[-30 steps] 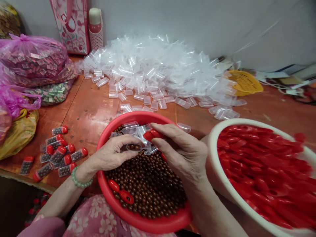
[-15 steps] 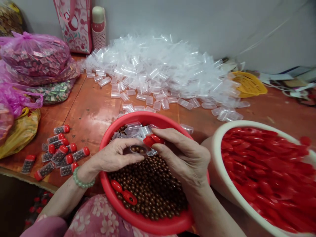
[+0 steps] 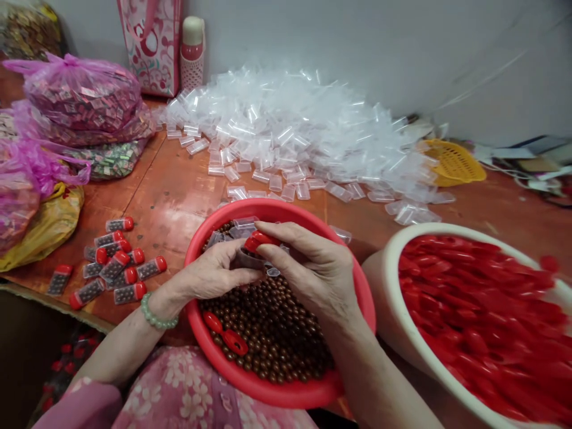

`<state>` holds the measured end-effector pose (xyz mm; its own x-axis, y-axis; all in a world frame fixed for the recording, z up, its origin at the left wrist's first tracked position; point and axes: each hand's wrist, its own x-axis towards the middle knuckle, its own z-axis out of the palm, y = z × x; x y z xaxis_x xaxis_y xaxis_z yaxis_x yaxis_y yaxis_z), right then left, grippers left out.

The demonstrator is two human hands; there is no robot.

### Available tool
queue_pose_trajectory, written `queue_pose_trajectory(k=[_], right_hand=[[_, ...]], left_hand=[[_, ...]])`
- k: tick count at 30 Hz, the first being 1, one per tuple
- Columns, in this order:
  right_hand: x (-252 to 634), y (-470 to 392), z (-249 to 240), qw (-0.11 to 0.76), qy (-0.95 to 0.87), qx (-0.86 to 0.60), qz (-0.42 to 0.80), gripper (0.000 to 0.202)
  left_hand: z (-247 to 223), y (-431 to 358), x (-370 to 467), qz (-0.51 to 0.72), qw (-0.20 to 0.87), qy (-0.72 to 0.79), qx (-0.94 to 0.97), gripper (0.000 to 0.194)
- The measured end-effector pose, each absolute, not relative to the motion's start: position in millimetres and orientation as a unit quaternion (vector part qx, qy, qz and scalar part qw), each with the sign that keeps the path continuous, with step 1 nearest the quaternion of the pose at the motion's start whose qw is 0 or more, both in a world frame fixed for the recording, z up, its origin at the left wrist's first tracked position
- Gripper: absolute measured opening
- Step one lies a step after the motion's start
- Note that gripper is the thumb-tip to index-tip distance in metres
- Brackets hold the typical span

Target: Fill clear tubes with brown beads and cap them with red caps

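Note:
Between the thumb and fingers of my left hand point(image 3: 223, 268) is a clear plastic container point(image 3: 250, 259), its open end turned up toward me. My right hand point(image 3: 308, 262) pinches a red cap point(image 3: 259, 240) at that container's mouth; whether the cap is seated I cannot tell. Both hands are over a red basin point(image 3: 196, 333) of shiny brown beads point(image 3: 277, 345). Loose clear containers point(image 3: 245, 223) lie at the basin's far side, partly behind my hands. Two red caps point(image 3: 235, 342) rest on the beads at the near left.
Several filled, red-capped containers point(image 3: 115, 266) lie left of the basin. A white tub point(image 3: 388, 286) of red caps stands right. Behind is a heap of empty clear containers point(image 3: 290, 131), with a yellow basket point(image 3: 456, 164) beside it. Filled plastic bags point(image 3: 84, 101) sit far left.
My right hand has moved left, bringing the red cap to the container's mouth. My left hand still holds the container. The whole view has shifted slightly.

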<state>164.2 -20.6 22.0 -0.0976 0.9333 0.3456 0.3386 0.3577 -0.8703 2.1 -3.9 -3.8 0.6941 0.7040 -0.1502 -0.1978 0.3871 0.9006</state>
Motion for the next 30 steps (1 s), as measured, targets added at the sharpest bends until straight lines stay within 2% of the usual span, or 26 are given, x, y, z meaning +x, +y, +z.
queue_pose_trajectory(k=[4,9,17,22,25,30], right_hand=[[164.1,-17.4,17.0,0.475,-0.644,-0.485,0.353,0.023],[163.7,-13.1,12.0,0.504,-0.585,-0.486,0.409,0.020],[156.8,-18.4,5.0,0.487,-0.636,-0.488,0.346,0.017],[157.2,-17.4,0.5,0.464,-0.677,-0.497,0.281,0.019],[163.4,-13.7,0.5,0.399,-0.738,-0.464,0.284,0.036],[171.1,-10.1,-1.0,0.303,-0.813,-0.407,0.286,0.086]], left_hand=[[-6.7,-6.0,0.0,0.278,0.804,0.267,0.452,0.039],[-8.5,-7.0,-1.5,0.274,0.797,0.280,0.460,0.043],[-14.9,-6.6,3.5,0.281,0.794,0.284,0.458,0.033],[-20.2,-5.7,-0.7,0.269,0.823,0.273,0.420,0.045],[-25.7,-4.1,-5.2,0.266,0.870,0.244,0.336,0.049],[-29.9,0.9,-8.0,0.273,0.896,0.216,0.275,0.044]])
